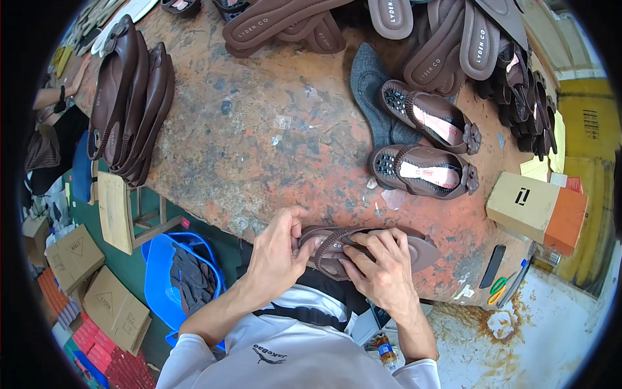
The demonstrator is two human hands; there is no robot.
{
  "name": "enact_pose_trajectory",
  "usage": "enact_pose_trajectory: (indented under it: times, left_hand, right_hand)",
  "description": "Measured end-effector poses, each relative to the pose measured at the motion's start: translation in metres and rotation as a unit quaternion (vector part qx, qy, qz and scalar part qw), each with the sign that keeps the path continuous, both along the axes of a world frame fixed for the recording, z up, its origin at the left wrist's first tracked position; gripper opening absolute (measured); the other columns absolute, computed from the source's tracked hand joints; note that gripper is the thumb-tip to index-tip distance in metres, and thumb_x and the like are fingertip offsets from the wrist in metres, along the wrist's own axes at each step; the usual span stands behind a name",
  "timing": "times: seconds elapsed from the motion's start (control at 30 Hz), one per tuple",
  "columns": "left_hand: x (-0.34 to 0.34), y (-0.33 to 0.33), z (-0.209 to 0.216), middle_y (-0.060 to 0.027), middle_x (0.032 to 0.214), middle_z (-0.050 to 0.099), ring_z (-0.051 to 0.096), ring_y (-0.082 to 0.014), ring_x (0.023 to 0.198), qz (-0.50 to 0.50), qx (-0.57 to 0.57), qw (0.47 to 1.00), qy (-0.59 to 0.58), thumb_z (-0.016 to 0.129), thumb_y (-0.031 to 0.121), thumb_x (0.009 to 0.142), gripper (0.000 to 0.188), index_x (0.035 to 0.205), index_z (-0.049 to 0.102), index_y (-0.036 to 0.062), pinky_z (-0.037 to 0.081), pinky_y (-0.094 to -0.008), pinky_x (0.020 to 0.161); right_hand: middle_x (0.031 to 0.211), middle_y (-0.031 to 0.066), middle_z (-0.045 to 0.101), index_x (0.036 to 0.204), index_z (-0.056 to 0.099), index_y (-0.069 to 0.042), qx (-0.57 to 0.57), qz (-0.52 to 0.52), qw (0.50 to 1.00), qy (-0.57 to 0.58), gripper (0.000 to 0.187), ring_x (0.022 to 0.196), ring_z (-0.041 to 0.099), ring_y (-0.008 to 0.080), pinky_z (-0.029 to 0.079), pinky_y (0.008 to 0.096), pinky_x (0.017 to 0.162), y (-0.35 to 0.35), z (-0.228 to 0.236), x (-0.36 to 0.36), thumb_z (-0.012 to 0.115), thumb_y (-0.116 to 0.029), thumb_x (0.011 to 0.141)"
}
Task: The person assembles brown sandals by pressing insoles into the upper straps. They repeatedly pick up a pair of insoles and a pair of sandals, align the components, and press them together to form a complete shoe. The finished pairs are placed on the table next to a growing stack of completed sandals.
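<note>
At the table's near edge lies a brown flat shoe [424, 251] with a braided strap, held between my two hands. My left hand [277, 249] grips its left end, the thumb reaching inside at the rim. Fingers of my right hand [383, 267] are bent over its middle, pressing into the opening and covering much of it. Just beyond sit two brown shoes, a nearer one [387, 170] and a farther one [396, 98], each with a flower trim, dark studs and a pale label inside. A dark grey shoe-shaped piece [367, 78] lies partly under them.
Brown shoes [133, 97] stand grouped at the left of the worktable [253, 129]. Brown insoles [285, 23] and more shoes pile up along the far side. A box [525, 204], a black phone [493, 266] and scissors [497, 290] lie right. A blue bin [162, 279] stands below left.
</note>
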State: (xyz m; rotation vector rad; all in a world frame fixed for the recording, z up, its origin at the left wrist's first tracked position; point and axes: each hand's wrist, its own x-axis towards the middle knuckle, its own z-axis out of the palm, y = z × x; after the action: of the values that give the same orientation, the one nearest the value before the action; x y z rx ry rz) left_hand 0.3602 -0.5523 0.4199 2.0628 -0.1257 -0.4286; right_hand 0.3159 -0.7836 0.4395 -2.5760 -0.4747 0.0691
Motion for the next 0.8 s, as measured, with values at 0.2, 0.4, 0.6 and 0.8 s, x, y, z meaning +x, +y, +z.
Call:
enact_pose_trajectory:
  times: [0.2, 0.4, 0.6, 0.8]
  left_hand:
    - [-0.001, -0.002, -0.005, -0.0095, 0.087, 0.057, 0.06, -0.0239, 0.07, -0.021, 0.029, 0.998, -0.059, 0.084, -0.002, 0.087, 0.053, 0.134, 0.058, 0.0008, 0.052, -0.0374, 0.065]
    - [0.001, -0.001, 0.0, -0.0126, 0.091, 0.057, 0.061, -0.0278, 0.075, -0.031, 0.024, 0.998, -0.052, 0.081, -0.006, 0.086, 0.051, 0.131, 0.059, 0.0002, 0.052, -0.0405, 0.069]
    - [0.011, -0.003, -0.018, -0.013, 0.104, 0.064, 0.065, -0.0359, 0.096, -0.232, -0.078, 0.937, -0.249, 0.081, -0.007, 0.074, 0.034, 0.104, 0.069, 0.003, 0.056, -0.0443, 0.081]
    - [-0.054, -0.062, -0.035, -0.0053, 0.106, 0.071, 0.054, -0.0287, 0.093, -0.406, 0.072, 0.874, -0.258, 0.08, 0.032, 0.083, 0.025, 0.099, 0.077, 0.0119, 0.043, -0.044, 0.081]
  right_hand:
    - [0.11, 0.0132, 0.064, 0.116, 0.067, -0.005, -0.176, -0.295, 0.936, 0.071, 0.064, 0.109, 0.059, 0.0355, 0.043, 0.0513, 0.098, 0.003, 0.042, -0.011, 0.099, -0.035, 0.07]
    - [0.111, 0.0131, 0.062, 0.115, 0.066, -0.006, -0.195, -0.312, 0.926, 0.08, 0.066, 0.108, 0.057, 0.036, 0.042, 0.0495, 0.095, 0.0, 0.019, -0.011, 0.1, -0.04, 0.069]
    - [0.108, 0.0148, 0.062, 0.115, 0.062, -0.006, -0.182, -0.253, 0.947, 0.082, 0.055, 0.107, 0.06, 0.0368, 0.045, 0.05, 0.09, -0.017, 0.017, -0.003, 0.094, -0.032, 0.078]
    - [0.124, 0.0209, 0.065, 0.13, 0.06, 0.002, -0.112, -0.222, 0.962, 0.113, 0.046, 0.11, 0.066, 0.0417, 0.057, 0.0491, 0.091, 0.006, 0.041, -0.025, 0.076, -0.021, 0.093]
